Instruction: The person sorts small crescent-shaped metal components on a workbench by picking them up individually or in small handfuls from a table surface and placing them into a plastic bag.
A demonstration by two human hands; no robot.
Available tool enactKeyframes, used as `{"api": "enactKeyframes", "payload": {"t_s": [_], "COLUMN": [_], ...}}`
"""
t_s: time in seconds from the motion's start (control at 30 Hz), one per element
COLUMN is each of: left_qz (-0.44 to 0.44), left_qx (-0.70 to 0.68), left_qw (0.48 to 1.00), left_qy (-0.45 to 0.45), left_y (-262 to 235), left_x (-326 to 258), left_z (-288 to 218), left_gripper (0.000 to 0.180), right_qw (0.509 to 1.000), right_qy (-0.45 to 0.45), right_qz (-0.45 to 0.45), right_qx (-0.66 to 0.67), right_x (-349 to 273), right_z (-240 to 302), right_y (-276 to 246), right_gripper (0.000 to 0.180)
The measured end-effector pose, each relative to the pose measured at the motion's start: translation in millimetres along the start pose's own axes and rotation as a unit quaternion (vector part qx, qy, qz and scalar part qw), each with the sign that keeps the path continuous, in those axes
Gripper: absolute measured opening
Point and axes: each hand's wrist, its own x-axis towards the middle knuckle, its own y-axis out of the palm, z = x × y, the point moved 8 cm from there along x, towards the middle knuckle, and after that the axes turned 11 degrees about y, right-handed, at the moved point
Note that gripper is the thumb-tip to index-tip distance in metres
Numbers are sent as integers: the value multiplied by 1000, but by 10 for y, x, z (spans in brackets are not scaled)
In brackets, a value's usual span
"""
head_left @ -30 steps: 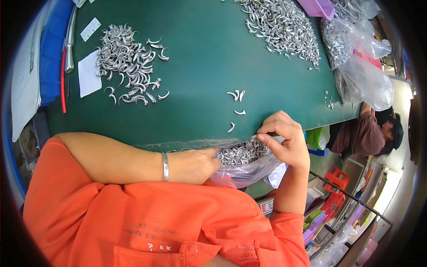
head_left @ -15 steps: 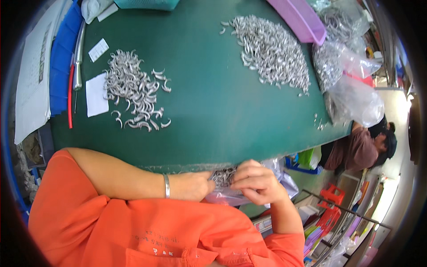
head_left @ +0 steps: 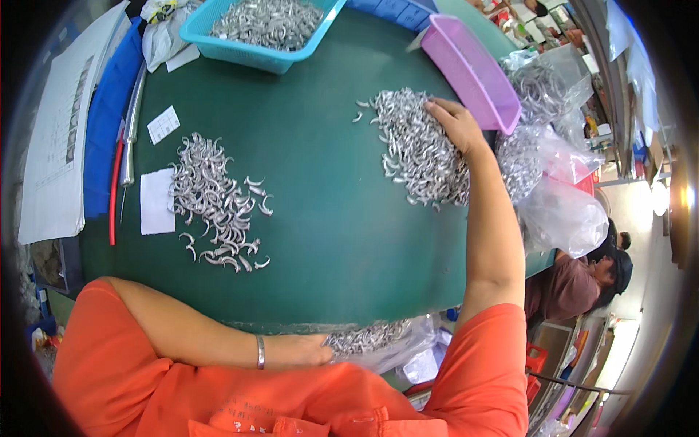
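Note:
My left hand (head_left: 309, 349) grips the near side of a clear plastic bag (head_left: 397, 353) at the table's front edge; its fingertips are hidden. Small curved silvery metal pieces (head_left: 368, 337) fill the bag's mouth. My right hand (head_left: 459, 129) reaches across the table and lies on the far right heap of similar metal pieces (head_left: 415, 149). Its fingers are stretched over the heap, and no piece shows gripped in them. Another heap, of larger curved metal pieces (head_left: 211, 193), lies on the left side of the green table (head_left: 328, 240).
A blue basket (head_left: 280, 62) full of metal pieces stands at the far side. Beyond my right hand is a pink tray (head_left: 466, 69), with filled plastic bags (head_left: 561, 211) along the right edge. A red rod (head_left: 116, 193) and paper slips (head_left: 156, 204) lie left. Another person (head_left: 575, 284) sits right.
My right hand has moved from the bag at the table edge to the far right heap. My left hand stays at the bag. The view has tilted up, showing more of the blue basket.

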Motion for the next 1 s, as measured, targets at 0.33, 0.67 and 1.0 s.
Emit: {"api": "enactKeyframes", "payload": {"t_s": [0.33,0.67,1.0], "left_qz": [-42,-10,-20], "left_qx": [63,213,250], "left_qw": [995,971,960], "left_qy": [70,108,121], "left_y": [-190,-179,-220], "left_x": [-28,-95,-144], "left_z": [-225,-442,-517], "left_gripper": [22,24,30], "right_qw": [989,969,977], "right_qy": [-136,-196,-174], "right_qz": [-42,-147,-64], "right_qx": [-41,41,101], "right_x": [-1161,-2761,-3148], "right_z": [509,441,431], "right_y": [265,306,560], "right_gripper": [50,30,42]}}
